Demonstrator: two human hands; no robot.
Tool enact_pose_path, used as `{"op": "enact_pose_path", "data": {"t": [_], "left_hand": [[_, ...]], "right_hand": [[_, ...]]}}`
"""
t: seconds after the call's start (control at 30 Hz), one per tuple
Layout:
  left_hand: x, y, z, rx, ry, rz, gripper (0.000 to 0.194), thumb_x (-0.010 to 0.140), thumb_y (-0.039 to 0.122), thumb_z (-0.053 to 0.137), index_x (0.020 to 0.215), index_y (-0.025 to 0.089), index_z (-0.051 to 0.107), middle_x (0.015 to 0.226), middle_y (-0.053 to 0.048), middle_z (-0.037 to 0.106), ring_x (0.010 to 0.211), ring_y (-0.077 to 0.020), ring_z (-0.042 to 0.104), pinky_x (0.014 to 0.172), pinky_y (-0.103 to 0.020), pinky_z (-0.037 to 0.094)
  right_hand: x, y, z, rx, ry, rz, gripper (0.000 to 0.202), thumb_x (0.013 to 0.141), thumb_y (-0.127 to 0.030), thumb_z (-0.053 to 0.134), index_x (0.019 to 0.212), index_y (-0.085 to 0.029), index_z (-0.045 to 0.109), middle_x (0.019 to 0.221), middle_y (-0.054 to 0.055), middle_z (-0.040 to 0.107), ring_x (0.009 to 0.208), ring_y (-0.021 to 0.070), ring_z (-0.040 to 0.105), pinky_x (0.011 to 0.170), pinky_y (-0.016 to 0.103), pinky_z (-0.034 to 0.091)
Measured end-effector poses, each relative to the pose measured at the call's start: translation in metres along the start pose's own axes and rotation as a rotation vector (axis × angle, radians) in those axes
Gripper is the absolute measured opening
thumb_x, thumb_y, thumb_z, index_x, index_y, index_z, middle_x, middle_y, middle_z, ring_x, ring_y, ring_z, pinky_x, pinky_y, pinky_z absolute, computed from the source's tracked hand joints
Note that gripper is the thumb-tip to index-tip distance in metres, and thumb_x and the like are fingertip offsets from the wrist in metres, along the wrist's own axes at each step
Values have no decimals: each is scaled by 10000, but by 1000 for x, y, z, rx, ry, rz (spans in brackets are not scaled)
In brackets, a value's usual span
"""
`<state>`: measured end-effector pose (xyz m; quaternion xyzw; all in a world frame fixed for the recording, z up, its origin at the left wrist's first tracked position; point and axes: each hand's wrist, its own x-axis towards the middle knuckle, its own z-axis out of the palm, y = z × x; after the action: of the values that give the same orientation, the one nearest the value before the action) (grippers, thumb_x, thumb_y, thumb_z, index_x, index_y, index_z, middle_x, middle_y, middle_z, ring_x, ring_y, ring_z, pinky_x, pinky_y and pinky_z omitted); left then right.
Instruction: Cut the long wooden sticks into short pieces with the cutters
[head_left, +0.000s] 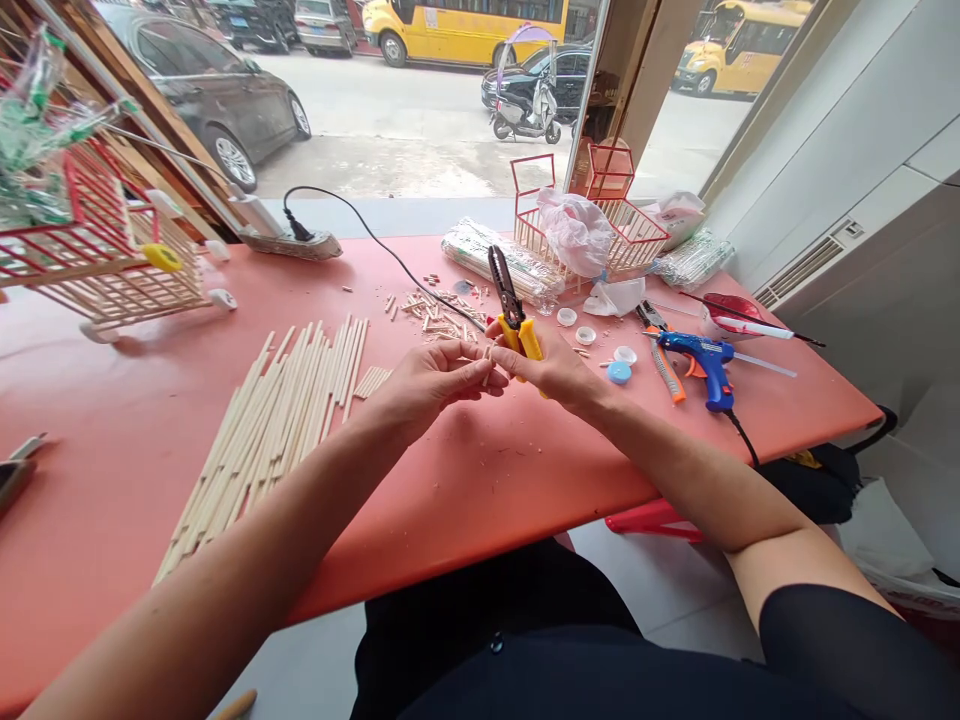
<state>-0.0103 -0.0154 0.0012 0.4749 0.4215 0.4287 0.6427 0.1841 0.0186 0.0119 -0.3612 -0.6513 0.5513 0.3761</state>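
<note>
My right hand (pixel 551 365) is closed around the yellow handles of a pair of wire strippers (pixel 510 290), whose dark jaws point up and away from me. Its thumb and fingertips meet those of my left hand (pixel 439 378). Between the fingertips of my left hand is a short wooden stick (pixel 487 362), pinched and partly covered by the fingers. Left of the hands lies a pile of long wooden sticks (pixel 277 420), with a small row of short cut sticks (pixel 371 381) beside it. Loose cut stick pieces (pixel 439 315) are scattered just beyond my hands.
On the right lie a blue glue gun (pixel 701 358), orange-handled pliers (pixel 664 355) and bottle caps (pixel 619 372). Stick-built baskets (pixel 630 235) and a wrapped bundle (pixel 499 260) stand at the back. A stick-built cart (pixel 112 250) is at left. A black cable (pixel 382 235) crosses the pink table (pixel 480 480).
</note>
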Motion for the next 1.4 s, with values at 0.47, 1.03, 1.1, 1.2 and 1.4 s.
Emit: {"op": "enact_pose_path", "data": {"t": [0.47,1.03,1.1,1.2,1.4], "left_hand": [[-6,-6,12,179,127,120,356,722,481,928,802,167,781,768,-98,821,655,-205,748,616,-300,487],[-10,-1,15,153,138,140,502,695,531,965,819,207,602,744,-72,811,654,-212,761,631,-308,514],[-9,-2,15,152,116,117,504,676,537,972,839,197,637,745,-79,810,648,-207,750,623,-306,517],[-9,-4,14,150,58,67,481,660,511,977,860,185,685,761,-90,815,637,-204,740,612,-309,532],[-9,-5,6,280,-9,3,321,714,402,921,851,170,746,772,-107,820,594,-213,732,614,-338,582]], "right_hand": [[1,10,2,-143,36,11,343,819,-417,787,1054,-212,645,784,-34,647,744,151,608,693,287,473],[-4,1,8,4,38,18,205,849,-267,749,1018,-209,649,771,-43,674,689,127,637,682,285,531],[-4,1,6,-19,58,13,210,836,-266,771,1003,-208,657,796,-35,681,707,130,638,691,287,533],[-2,1,4,-23,68,11,252,809,-289,821,978,-209,653,800,-26,677,725,142,637,687,292,529],[5,3,-6,-8,144,-52,251,827,-300,796,1009,-224,641,822,-35,652,737,130,609,726,287,544]]}}
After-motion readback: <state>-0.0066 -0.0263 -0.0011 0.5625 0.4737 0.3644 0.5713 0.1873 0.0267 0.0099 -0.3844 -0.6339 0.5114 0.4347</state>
